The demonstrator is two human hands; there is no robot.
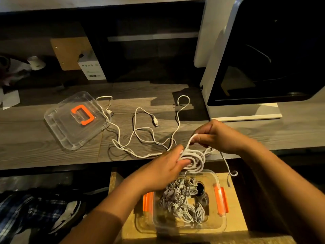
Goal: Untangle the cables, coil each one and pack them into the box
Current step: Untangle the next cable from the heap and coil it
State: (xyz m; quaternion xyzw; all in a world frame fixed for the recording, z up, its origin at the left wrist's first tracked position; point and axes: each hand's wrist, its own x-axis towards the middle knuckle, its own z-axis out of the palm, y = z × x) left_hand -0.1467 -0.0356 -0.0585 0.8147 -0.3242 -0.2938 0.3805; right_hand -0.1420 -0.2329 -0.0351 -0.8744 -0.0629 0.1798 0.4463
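The right hand (217, 136) has its fingertips pressed together on a raised bend of the white cable (190, 140), pinching it just above and to the right of the left hand (167, 167). The left hand's fingers are curled round the near side of a half-made coil (196, 162) of that same cable. The two hands sit close together at the front edge of the table (44, 152), with the coil between them. A short free tail (228, 167) drops from the right hand's side and curls past the table edge. From the coil the slack runs (140, 128) lie out to the left and away from the person. They wander across the wood toward a USB plug (155, 122) and the upturned clear lid (58, 128). How many separate cables make up that spread, and which of them feeds the coil, I cannot tell. The box (222, 224) sits directly below the coil, lower than the table, and already holds a heap of packed coils (182, 201). My judgement is that the next wrap depends on this layout. The slack has to be drawn in from the far left toward the right hand, while the left hand, the nearer one to the box, has only to lower the coil straight down once it is wound.
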